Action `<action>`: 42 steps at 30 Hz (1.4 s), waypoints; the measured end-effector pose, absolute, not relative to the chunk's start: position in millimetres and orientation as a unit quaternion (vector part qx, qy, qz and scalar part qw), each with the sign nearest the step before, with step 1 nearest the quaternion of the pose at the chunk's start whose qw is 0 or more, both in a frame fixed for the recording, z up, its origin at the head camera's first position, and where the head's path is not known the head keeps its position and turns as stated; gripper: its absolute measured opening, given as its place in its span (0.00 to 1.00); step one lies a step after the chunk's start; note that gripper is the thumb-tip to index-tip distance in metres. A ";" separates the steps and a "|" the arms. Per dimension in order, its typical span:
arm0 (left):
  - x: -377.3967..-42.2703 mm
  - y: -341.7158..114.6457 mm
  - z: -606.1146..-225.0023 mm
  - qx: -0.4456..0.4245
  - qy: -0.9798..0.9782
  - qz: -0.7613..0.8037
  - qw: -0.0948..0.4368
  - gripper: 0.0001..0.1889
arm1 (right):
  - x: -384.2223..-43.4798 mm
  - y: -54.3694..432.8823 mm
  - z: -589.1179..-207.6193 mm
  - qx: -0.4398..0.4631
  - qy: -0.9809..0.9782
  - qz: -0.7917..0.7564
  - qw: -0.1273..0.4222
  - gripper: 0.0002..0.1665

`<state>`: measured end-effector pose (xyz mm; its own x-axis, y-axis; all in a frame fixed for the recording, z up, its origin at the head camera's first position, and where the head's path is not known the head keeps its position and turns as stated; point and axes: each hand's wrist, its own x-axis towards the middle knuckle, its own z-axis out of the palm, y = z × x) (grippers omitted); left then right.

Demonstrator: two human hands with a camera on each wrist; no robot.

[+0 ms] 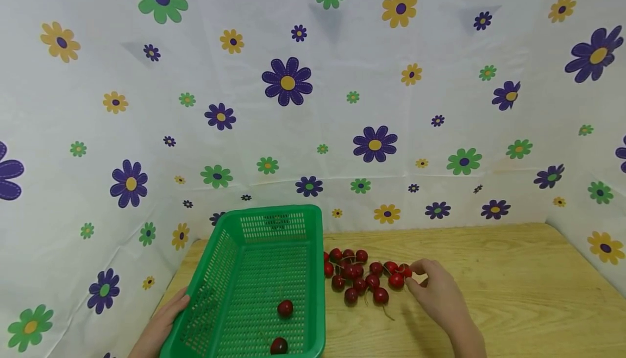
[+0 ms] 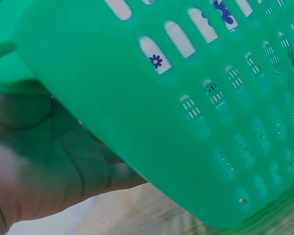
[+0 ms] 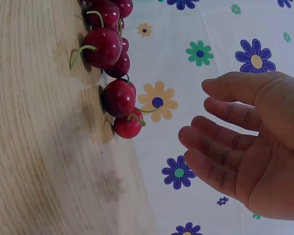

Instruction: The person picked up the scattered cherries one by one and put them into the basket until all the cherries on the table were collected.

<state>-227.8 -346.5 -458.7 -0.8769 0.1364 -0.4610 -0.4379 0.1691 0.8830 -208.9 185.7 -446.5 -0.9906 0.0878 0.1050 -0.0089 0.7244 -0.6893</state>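
On the table (image 1: 518,282), cherries (image 1: 359,285) lie right of the basket (image 1: 318,282), cloth (image 1: 323,124) behind.

No text, labels, brands, numbers or signs can be read in any of the three views.

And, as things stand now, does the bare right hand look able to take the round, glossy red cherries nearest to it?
Probably yes: the right hand is just beside those red cherries, and nothing visible stands between. The green plastic basket is at the group's opposite end.
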 end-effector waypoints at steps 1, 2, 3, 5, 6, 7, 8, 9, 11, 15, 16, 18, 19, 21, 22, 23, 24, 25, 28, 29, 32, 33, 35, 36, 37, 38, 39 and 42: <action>-228.4 -346.5 -458.6 -0.105 0.731 0.636 0.224 0.41 | -209.3 187.2 -447.4 -0.024 -0.928 0.368 0.062 0.16; -228.8 -346.4 -458.4 -0.108 0.731 0.637 0.222 0.41 | -209.8 188.6 -448.2 -0.026 -0.928 0.367 0.057 0.16; -229.2 -346.2 -458.0 -0.111 0.729 0.638 0.220 0.40 | -210.2 189.9 -448.9 -0.029 -0.929 0.365 0.052 0.17; -229.9 -346.2 -457.0 -0.111 0.722 0.647 0.219 0.40 | -211.2 192.9 -450.6 -0.035 -0.929 0.366 0.038 0.17; -229.9 -346.3 -456.5 -0.112 0.717 0.652 0.219 0.40 | -211.7 194.7 -451.8 -0.040 -0.929 0.367 0.032 0.17; -229.8 -346.6 -456.0 -0.107 0.711 0.658 0.222 0.40 | -212.2 196.6 -453.1 -0.045 -0.929 0.367 0.023 0.17; -229.6 -346.9 -455.7 -0.104 0.703 0.666 0.225 0.40 | -212.5 198.8 -454.3 -0.051 -0.928 0.369 0.014 0.17; -229.3 -347.2 -455.4 -0.101 0.695 0.674 0.228 0.41 | -212.6 201.0 -455.8 -0.056 -0.927 0.370 0.005 0.17; -228.4 -348.0 -455.1 -0.092 0.681 0.688 0.234 0.42 | -213.3 205.6 -459.2 -0.065 -0.926 0.371 -0.012 0.18; -226.7 -348.8 -454.5 -0.082 0.669 0.698 0.243 0.43 | -215.0 212.1 -465.0 -0.070 -0.927 0.367 -0.030 0.17; -226.5 -348.8 -454.4 -0.080 0.668 0.698 0.245 0.43 | -215.6 212.7 -466.2 -0.069 -0.927 0.368 -0.031 0.17; -226.3 -348.8 -454.4 -0.081 0.669 0.698 0.244 0.44 | -216.6 212.7 -468.3 -0.066 -0.927 0.369 -0.028 0.17; -226.3 -348.6 -454.4 -0.084 0.669 0.698 0.243 0.44 | -217.1 212.2 -469.4 -0.064 -0.927 0.369 -0.025 0.17; -226.5 -348.3 -454.4 -0.090 0.665 0.700 0.243 0.45 | -218.2 210.4 -470.8 -0.059 -0.926 0.374 -0.019 0.16; -226.5 -348.2 -454.5 -0.094 0.663 0.702 0.242 0.45 | -218.6 209.3 -471.6 -0.057 -0.925 0.376 -0.016 0.16; -226.5 -348.3 -454.8 -0.094 0.661 0.704 0.242 0.46 | -219.0 208.1 -472.1 -0.056 -0.925 0.376 -0.013 0.16; -226.3 -348.2 -454.7 -0.094 0.659 0.706 0.243 0.46 | -219.2 207.0 -472.6 -0.055 -0.924 0.377 -0.012 0.17; -226.2 -348.1 -454.7 -0.095 0.656 0.707 0.245 0.46 | -219.3 205.8 -472.8 -0.055 -0.924 0.378 -0.011 0.17; -225.2 -348.5 -455.3 -0.085 0.658 0.706 0.248 0.46 | -219.3 202.5 -473.9 -0.057 -0.924 0.377 -0.015 0.17; -224.9 -348.2 -455.6 -0.085 0.659 0.705 0.248 0.46 | -219.2 201.4 -474.1 -0.057 -0.925 0.375 -0.016 0.17; -223.9 -346.4 -456.9 -0.103 0.667 0.699 0.237 0.46 | -218.9 198.0 -474.9 -0.058 -0.926 0.372 -0.017 0.16; -223.8 -345.4 -457.3 -0.112 0.669 0.697 0.232 0.45 | -218.8 196.9 -475.1 -0.059 -0.927 0.370 -0.015 0.16; -223.1 -343.3 -458.0 -0.133 0.669 0.697 0.220 0.45 | -218.7 195.0 -475.9 -0.060 -0.928 0.366 -0.013 0.15; -222.9 -342.5 -458.3 -0.140 0.669 0.697 0.216 0.45 | -218.8 194.2 -476.4 -0.060 -0.929 0.365 -0.013 0.15; -222.6 -341.8 -458.4 -0.143 0.669 0.697 0.214 0.45 | -218.8 193.5 -477.1 -0.061 -0.930 0.363 -0.012 0.14; -222.4 -341.3 -458.6 -0.147 0.669 0.697 0.211 0.45 | -219.0 192.9 -477.8 -0.061 -0.931 0.361 -0.011 0.14; -222.2 -340.9 -458.6 -0.148 0.668 0.698 0.211 0.45 | -219.2 192.3 -478.4 -0.061 -0.931 0.359 -0.009 0.14; -221.8 -340.8 -458.7 -0.141 0.665 0.701 0.216 0.45 | -220.1 191.1 -480.7 -0.060 -0.933 0.354 -0.002 0.13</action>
<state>-221.8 -340.8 -458.7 -0.8669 0.1156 -0.4849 -0.4904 -0.0225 0.8712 -220.1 191.1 -480.7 -0.9928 0.1099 -0.0470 0.1134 0.7418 -0.6610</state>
